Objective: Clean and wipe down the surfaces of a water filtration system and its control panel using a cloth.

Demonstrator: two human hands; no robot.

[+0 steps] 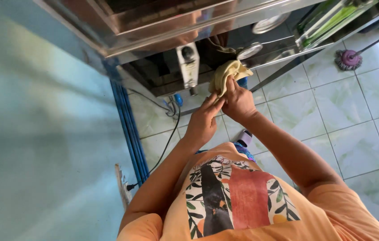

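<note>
- Right hand [239,103]: fingers closed around the lower end of a pale yellow cloth [228,75], gripping it from below; the forearm runs back down toward the orange shirt [243,209].
- Left hand [203,124]: fingers held straight and close together, their tips against the lower edge of the cloth and the right hand; whether it grips the cloth cannot be told.
- Pale yellow cloth: bunched, rising above the right hand, pressed to or just in front of the lower edge of a stainless steel machine [171,27]; actual contact with the metal cannot be told.
- Stainless steel machine: shiny panels across the top of the view, with a small white control box [188,64] just left of the cloth and a round gauge [249,50] just right of it.
- Blue pipes [129,129]: running down the wall edge, left of the hands.
- Black cable [168,140]: trailing over the floor to a plug near the wall.
- Floor [345,111]: pale green tiles.
- Purple mop head [348,59]: lying on the tiles, well apart at upper right.
</note>
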